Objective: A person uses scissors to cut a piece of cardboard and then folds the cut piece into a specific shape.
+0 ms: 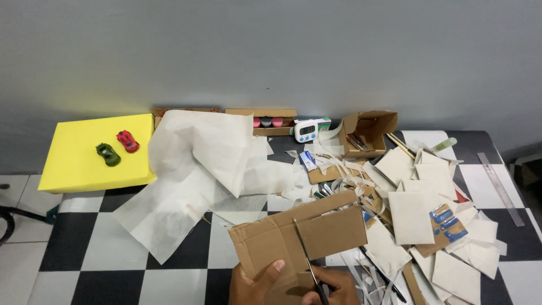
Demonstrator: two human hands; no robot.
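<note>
**Cutting the Cardboard Sheet**

My right hand (333, 285) is closed on the scissors (307, 257), blades partway up the sheet. My left hand (254, 282) grips the cardboard sheet (299, 234) at the bench's near edge. I judge the cut runs straightest with the sheet held taut and strokes short, clear of the paper scraps (429, 220) toward the right edge.

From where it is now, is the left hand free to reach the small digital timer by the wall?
Probably not right away. The left hand grips the cardboard sheet that the right hand is cutting with scissors. The timer sits beyond it, across paper scraps.
</note>
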